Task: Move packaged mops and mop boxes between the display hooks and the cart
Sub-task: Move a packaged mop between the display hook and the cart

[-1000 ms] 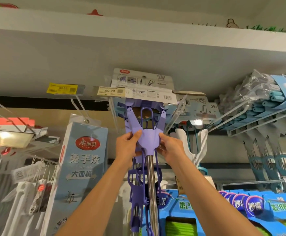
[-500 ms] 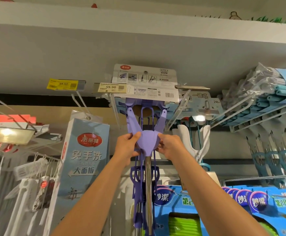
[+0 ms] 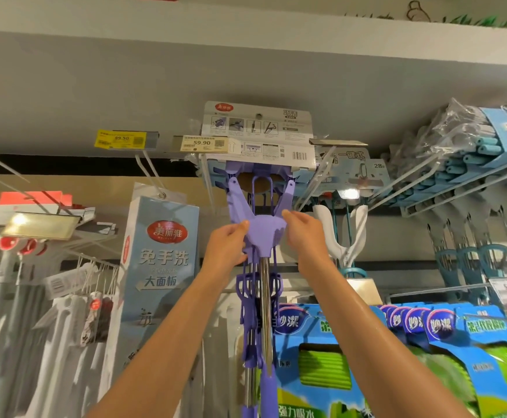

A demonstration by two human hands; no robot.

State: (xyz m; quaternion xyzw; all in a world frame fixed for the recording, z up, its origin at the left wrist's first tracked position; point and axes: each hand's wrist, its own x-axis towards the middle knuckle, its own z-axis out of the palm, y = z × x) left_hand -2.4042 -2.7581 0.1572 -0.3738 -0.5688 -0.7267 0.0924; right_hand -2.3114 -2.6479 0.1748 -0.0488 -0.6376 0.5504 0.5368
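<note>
Since half a second ago our right hand [image 3: 305,233] has loosened from the purple mop [image 3: 264,233], fingers now only lightly curled beside its yoke, barely touching if at all. Our left hand [image 3: 226,247] still grips the yoke's left edge. The mop hangs upright from the upper display hook, its grey header card [image 3: 258,131] on top and steel shaft pointing down between our forearms.
</note>
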